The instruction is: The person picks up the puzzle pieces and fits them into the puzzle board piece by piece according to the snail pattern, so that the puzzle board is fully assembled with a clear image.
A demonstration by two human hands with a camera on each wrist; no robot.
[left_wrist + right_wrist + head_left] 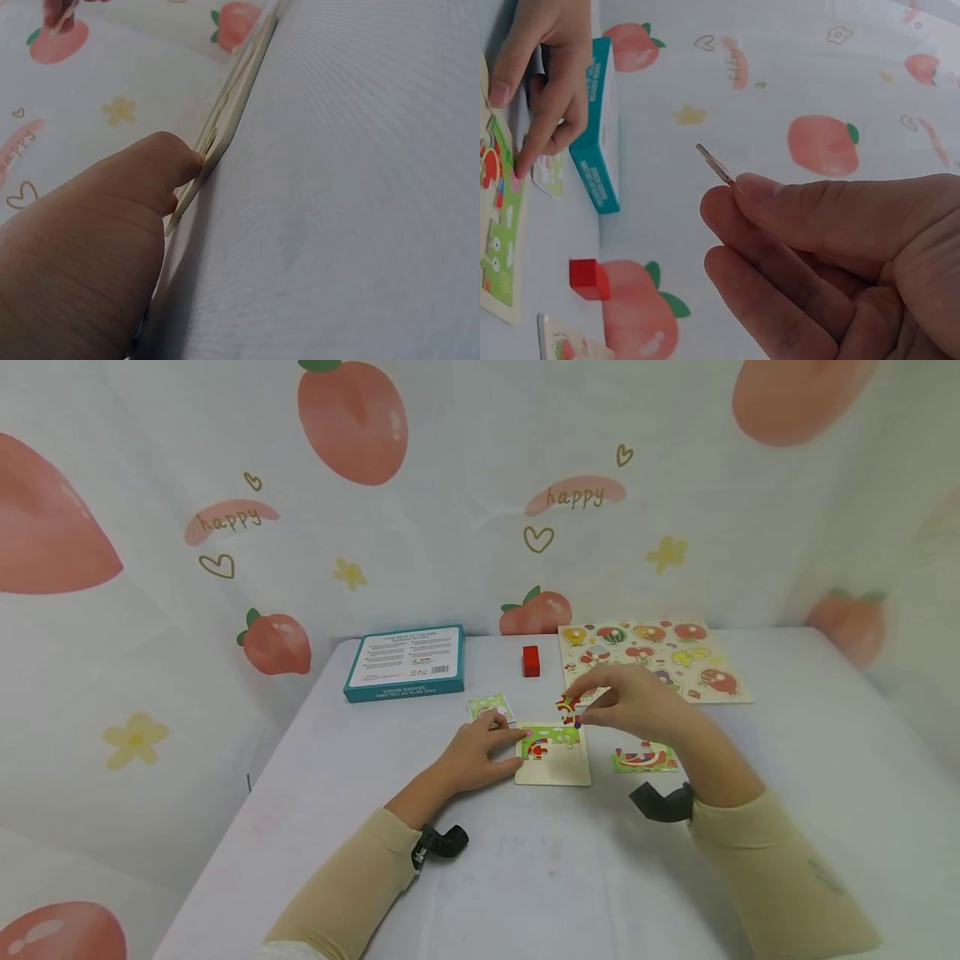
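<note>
A small wooden puzzle tray [555, 772] lies on the table, its upper part filled with green pieces and a red-and-yellow piece [537, 748] at the left. The left hand [472, 753] rests at the tray's left edge, thumb and a fingertip touching it; the left wrist view shows this hand [112, 225] against the tray's edge. Above the tray's upper right corner, the right hand [630, 702] pinches a red, yellow and blue puzzle piece [567, 710] between thumb and forefinger. In the right wrist view that piece [715, 163] appears edge-on.
Right of the tray lie loose puzzle pieces [643, 760]; a green piece [491, 705] lies behind the left hand. A teal box [408, 664], a red block [531, 661] and a fruit puzzle board [720, 647] are at the back.
</note>
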